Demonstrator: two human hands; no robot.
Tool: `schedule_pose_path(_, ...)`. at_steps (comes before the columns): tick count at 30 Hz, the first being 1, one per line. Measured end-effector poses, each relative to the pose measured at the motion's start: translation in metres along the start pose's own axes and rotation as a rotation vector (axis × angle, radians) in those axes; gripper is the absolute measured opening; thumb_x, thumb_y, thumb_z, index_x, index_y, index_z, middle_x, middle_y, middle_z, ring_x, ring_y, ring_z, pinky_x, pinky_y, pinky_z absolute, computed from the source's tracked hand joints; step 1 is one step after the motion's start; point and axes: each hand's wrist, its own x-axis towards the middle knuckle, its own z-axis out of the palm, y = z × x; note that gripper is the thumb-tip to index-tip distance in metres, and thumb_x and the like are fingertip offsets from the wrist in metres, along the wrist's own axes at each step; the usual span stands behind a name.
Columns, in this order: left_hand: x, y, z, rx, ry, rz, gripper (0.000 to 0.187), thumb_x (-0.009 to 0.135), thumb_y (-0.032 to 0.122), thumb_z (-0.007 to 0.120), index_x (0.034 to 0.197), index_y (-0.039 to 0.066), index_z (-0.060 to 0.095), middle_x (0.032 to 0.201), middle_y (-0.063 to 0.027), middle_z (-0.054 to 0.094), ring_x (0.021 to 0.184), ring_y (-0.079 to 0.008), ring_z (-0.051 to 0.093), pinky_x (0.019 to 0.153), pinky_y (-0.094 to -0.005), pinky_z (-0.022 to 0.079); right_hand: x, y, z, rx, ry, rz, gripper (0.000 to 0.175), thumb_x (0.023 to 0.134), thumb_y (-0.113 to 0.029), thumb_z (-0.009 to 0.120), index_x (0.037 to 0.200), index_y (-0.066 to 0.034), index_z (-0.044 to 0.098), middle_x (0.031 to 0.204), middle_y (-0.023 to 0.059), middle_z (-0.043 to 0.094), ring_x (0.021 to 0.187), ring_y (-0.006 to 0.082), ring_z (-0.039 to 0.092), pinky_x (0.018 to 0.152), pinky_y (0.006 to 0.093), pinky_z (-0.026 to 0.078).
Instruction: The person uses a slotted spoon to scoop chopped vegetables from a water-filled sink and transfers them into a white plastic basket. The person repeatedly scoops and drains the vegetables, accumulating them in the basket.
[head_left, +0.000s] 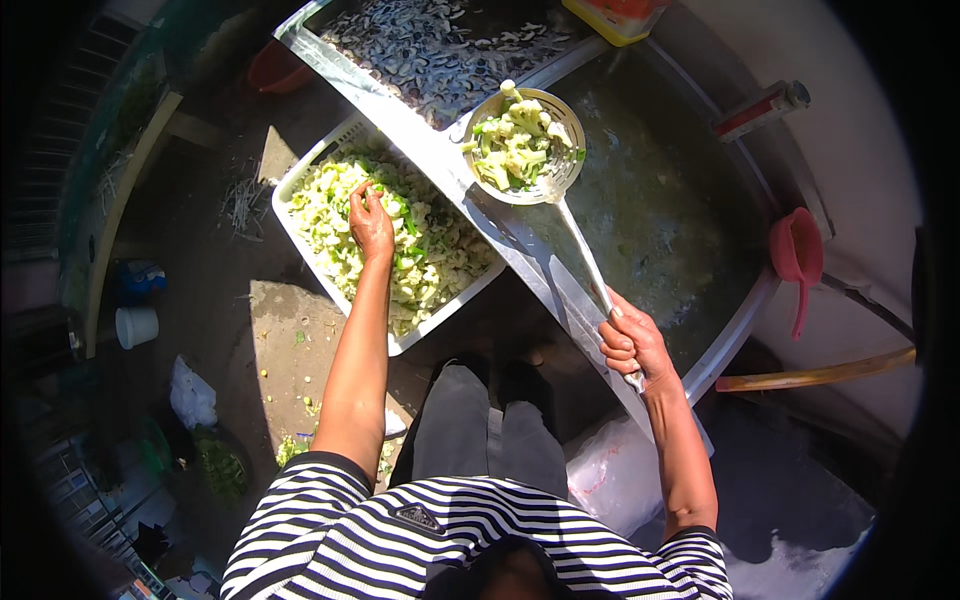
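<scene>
My right hand is closed around the long metal handle of a slotted skimmer. Cauliflower pieces with bits of green fill its round bowl, which is over the metal rim between two basins. My left hand is at the heap of cut cauliflower in a white plastic crate, its fingers bent and the fingertips among the pieces. Whether it grips any piece I cannot tell. Below the skimmer lies a metal sink of murky water.
Pale sliced pieces float in the upper basin. A pink plastic dipper hangs at the sink's right side, above a wooden pole. A clear plastic bag lies by my right leg. A white bucket is on the floor at left.
</scene>
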Motion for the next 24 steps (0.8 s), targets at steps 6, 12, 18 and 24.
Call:
schedule_pose_path(6, 0.037, -0.082, -0.047, 0.657, -0.309, -0.022, 0.073, 0.083, 0.058, 0.060, 0.144, 0.028, 0.035, 0.155, -0.0114, 0.022, 0.139, -0.0429, 0.016, 0.111, -0.0517, 0.019, 0.047, 0.038, 0.066, -0.675, 0.082, -0.142, 0.044, 0.099, -0.019, 0.049, 0.142, -0.0115, 0.043, 0.062, -0.0023, 0.042, 0.050, 0.0056, 0.038, 0.043, 0.0199, 0.032)
schedule_pose_path(12, 0.023, -0.138, -0.053, 0.710, -0.284, 0.273, 0.062, 0.080, 0.052, 0.065, 0.128, 0.015, 0.055, 0.142, -0.0190, 0.034, 0.131, -0.0413, 0.026, 0.111, -0.0526, 0.018, 0.146, 0.116, 0.062, -1.564, 0.066, -0.559, 0.044, 0.093, -0.014, 0.054, 0.136, -0.0107, 0.046, 0.072, 0.0231, 0.062, 0.063, 0.0444, 0.058, 0.055, 0.0489, 0.045)
schedule_pose_path(18, -0.022, -0.139, -0.068, 0.694, -0.289, 0.371, 0.069, 0.074, 0.038, 0.071, 0.133, 0.013, 0.046, 0.140, -0.0116, 0.037, 0.135, -0.0352, 0.020, 0.108, -0.0566, 0.026, 0.137, 0.167, 0.015, -1.812, 0.064, -0.609, 0.060, 0.091, -0.012, 0.056, 0.145, -0.0158, 0.031, 0.066, 0.0198, 0.060, 0.057, 0.0418, 0.059, 0.051, 0.0524, 0.046)
schedule_pose_path(24, -0.069, -0.140, -0.070, 0.484, -0.264, -0.016, 0.079, 0.075, 0.034, 0.071, 0.141, 0.015, 0.032, 0.149, -0.0060, 0.024, 0.142, -0.0340, 0.007, 0.105, -0.0675, 0.021, 0.111, 0.175, 0.001, -1.842, 0.071, -0.518, 0.064, 0.092, -0.013, 0.055, 0.148, -0.0208, 0.026, 0.068, 0.0200, 0.059, 0.058, 0.0423, 0.059, 0.051, 0.0534, 0.046)
